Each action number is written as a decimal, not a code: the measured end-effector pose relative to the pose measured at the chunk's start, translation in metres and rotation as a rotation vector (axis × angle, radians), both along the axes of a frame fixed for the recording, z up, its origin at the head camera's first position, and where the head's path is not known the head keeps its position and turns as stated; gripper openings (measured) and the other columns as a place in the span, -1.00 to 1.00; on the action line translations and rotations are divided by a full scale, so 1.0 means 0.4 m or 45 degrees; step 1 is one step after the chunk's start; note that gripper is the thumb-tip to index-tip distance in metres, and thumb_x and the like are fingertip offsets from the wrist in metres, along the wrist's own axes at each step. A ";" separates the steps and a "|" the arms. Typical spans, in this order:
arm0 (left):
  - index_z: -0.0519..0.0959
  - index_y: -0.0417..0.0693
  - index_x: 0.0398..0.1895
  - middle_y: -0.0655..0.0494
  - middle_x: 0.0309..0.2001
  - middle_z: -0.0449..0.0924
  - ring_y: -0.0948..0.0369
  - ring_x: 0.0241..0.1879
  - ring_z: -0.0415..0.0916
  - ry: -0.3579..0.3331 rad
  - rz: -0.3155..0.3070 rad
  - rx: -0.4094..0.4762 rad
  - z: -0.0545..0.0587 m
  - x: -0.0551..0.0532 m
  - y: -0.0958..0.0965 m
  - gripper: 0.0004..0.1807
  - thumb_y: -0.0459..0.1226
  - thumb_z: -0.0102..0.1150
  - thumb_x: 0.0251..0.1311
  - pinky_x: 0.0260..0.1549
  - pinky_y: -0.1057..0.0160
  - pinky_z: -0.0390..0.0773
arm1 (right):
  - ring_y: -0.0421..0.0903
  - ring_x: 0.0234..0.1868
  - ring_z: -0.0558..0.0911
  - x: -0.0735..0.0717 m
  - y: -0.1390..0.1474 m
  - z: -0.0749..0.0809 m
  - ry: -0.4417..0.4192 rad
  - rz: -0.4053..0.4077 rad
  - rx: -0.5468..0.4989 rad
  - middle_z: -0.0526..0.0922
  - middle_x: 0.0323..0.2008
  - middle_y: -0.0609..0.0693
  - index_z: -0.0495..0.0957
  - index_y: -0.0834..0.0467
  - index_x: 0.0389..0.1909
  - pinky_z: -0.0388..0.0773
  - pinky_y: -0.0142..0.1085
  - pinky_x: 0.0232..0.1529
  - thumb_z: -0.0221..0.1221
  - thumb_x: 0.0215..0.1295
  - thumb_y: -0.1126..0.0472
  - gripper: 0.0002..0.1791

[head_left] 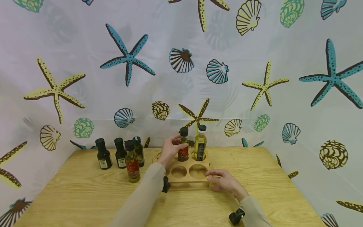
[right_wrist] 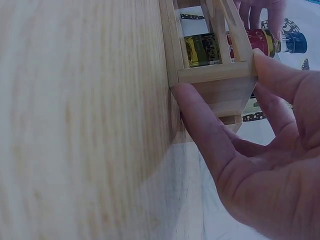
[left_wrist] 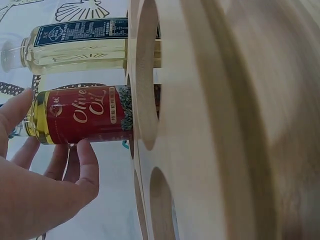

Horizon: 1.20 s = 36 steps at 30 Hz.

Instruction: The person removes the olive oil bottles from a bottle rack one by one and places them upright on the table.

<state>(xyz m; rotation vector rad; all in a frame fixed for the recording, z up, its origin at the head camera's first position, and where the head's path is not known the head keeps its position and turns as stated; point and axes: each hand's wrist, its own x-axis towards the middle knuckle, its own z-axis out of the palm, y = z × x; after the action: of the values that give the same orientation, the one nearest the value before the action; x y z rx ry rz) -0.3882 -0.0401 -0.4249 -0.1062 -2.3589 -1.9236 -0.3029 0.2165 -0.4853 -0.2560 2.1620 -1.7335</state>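
Observation:
A wooden bottle rack with round holes stands at the table's middle. In its back row sits an olive oil bottle with a red label and black cap. My left hand holds this bottle loosely near its shoulder, the thumb on one side and the fingers on the other, as the left wrist view shows. Just right of it, a clear bottle of pale yellow oil stands upright in another hole. At the rack's right end, my right hand grips the corner, its digits spread between base and upper board.
To the left stand two dark bottles with white labels, another red-labelled olive oil bottle and a dark green bottle. The wooden table meets a shell-and-starfish patterned curtain at the back and sides. Front-row holes show no bottles.

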 end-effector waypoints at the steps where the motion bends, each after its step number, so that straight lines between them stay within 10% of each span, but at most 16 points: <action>1: 0.51 0.00 0.26 -0.15 0.25 0.48 -0.09 0.26 0.42 -0.003 -0.007 -0.011 -0.001 -0.001 0.002 -0.45 -0.25 0.37 0.17 0.18 -0.13 0.46 | 0.06 0.28 0.46 0.000 0.000 0.000 -0.001 -0.002 0.001 0.43 0.30 0.14 0.52 0.23 0.19 0.63 -0.07 0.03 0.22 0.36 0.04 -0.51; 25: 0.31 0.00 0.45 -0.12 0.42 0.30 -0.13 0.33 0.35 0.082 -0.143 -0.009 -0.034 0.006 -0.016 -0.30 -0.25 0.31 0.24 0.21 -0.16 0.44 | 0.01 0.23 0.51 0.005 -0.005 -0.002 0.000 0.009 -0.006 0.44 0.28 0.17 0.50 0.28 0.19 0.64 -0.07 0.01 0.22 0.37 0.07 -0.51; 36: 0.43 0.11 0.36 0.03 0.26 0.49 -0.01 0.27 0.42 0.221 -0.187 -0.047 0.024 0.031 -0.020 -0.41 -0.16 0.31 0.24 0.12 -0.10 0.53 | 0.03 0.25 0.49 0.004 -0.003 0.001 -0.004 0.012 -0.012 0.40 0.31 0.19 0.49 0.28 0.20 0.64 -0.07 0.02 0.22 0.37 0.06 -0.50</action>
<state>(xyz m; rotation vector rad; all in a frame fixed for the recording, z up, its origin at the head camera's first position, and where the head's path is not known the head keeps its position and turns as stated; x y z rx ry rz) -0.3758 -0.0483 -0.4151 -0.4428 -2.3301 -1.8466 -0.3013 0.2155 -0.4850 -0.2653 2.1474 -1.7376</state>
